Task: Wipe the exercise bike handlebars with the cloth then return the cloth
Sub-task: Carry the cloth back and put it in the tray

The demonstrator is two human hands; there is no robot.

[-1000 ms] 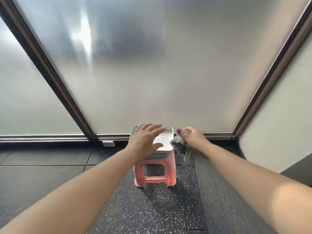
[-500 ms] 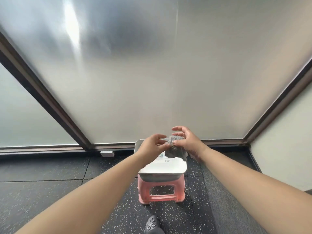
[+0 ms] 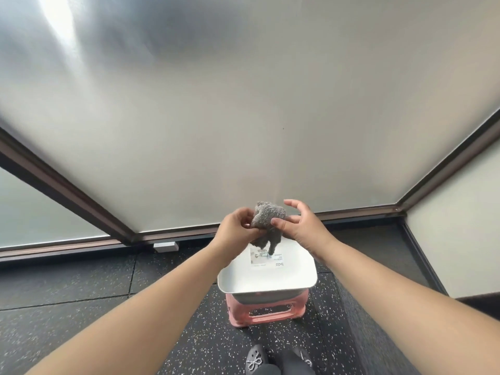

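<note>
1. The grey cloth (image 3: 266,221) is held bunched in the air above the white tray (image 3: 295,277), which sits on a pink stool (image 3: 266,313) on the dark speckled floor (image 3: 81,307).
2. The grip of the left hand (image 3: 238,231) is closed on the cloth's left side, with fingers curled round it.
3. The grip of the right hand (image 3: 300,226) is only partial: the cloth's right edge is pinched by the thumb and a finger, while the other fingers are spread loose.
4. No exercise bike or handlebars can be seen; frosted glass panels (image 3: 243,104) fill the view ahead, so the wiping stage cannot be judged.
5. A loose tail of cloth hangs toward the tray, and it is judged that it could snag the rim and tip the tray off the small stool.
6. If the light right-hand pinch is lost, the cloth may slip and fall to the floor.
</note>
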